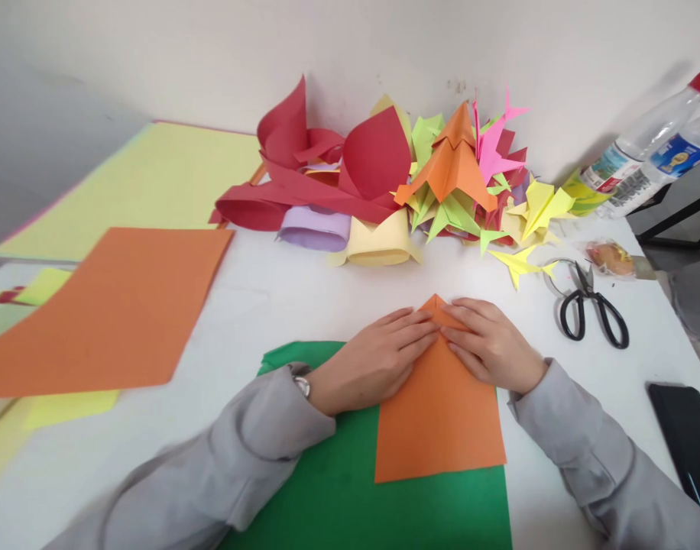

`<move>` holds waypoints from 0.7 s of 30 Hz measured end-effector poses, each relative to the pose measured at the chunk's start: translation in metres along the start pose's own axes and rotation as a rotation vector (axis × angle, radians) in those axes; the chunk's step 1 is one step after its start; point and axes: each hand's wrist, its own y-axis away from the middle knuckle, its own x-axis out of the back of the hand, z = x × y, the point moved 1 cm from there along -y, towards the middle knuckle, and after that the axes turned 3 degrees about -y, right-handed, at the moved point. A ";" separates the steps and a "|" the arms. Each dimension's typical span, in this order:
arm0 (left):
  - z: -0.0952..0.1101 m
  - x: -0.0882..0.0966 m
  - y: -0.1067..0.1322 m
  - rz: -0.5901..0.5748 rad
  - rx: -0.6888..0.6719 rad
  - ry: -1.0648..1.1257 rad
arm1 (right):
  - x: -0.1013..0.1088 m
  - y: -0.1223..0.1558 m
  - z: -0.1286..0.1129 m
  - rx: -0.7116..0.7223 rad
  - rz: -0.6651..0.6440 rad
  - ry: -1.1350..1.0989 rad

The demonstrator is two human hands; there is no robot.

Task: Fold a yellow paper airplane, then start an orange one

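In front of me lies a sheet of orange paper (pixel 439 428), its far end folded to a point and its near edge straight. My left hand (pixel 378 355) rests on the paper's left side, fingers stretched out over the folded flap. From the other side, my right hand (pixel 490 340) presses the right flap, fingers extended and slightly apart. The fingertips of both hands meet near the centre crease, just below the tip. Neither hand grips anything; my palms hide part of the flaps. Beneath the orange paper is a green sheet (pixel 350 504), curled at its far left corner.
Large orange sheets (pixel 126 313) and yellow sheets (pixel 172 183) lie left. Red paper shapes (pixel 376 160) and an orange folded paper plane (pixel 456 164) are piled by the wall. Black-handled scissors (pixel 582 302), a phone (pixel 685 435) and a plastic bottle (pixel 642 145) are at right.
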 end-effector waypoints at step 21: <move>0.000 -0.001 0.001 0.054 -0.011 0.014 | 0.000 -0.001 0.000 0.015 0.002 0.035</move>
